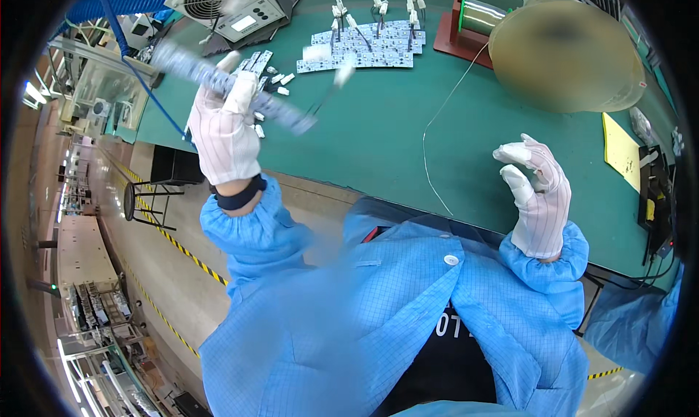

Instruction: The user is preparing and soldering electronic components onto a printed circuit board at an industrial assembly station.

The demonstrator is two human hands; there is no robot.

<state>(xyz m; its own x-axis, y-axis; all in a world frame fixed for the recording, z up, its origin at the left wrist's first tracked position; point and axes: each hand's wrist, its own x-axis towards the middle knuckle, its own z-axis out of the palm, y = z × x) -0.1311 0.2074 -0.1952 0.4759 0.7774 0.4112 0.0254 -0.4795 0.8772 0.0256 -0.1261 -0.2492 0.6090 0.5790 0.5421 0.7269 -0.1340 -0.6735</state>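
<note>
My gloved left hand (227, 136) is closed around a long, narrow circuit board strip (285, 115), held tilted above the left part of the green table. Motion smears the strip. Near its right end, a dark wire with a white connector (344, 70) is blurred too. Loose white connectors (282, 91) and small board pieces (255, 63) lie just beyond that hand. Over the right front of the table, my gloved right hand (542, 191) has curled fingers with a gap between thumb and forefinger, and nothing shows in it. Solder wire (425, 136) runs across the mat to its left.
Several board strips (355, 56) with upright wired connectors lie at the back. A solder spool (481, 16) on a red stand is beside a large translucent hood (568, 56). A grey fan unit (227, 8) stands back left. Yellow paper (620, 151) lies at right.
</note>
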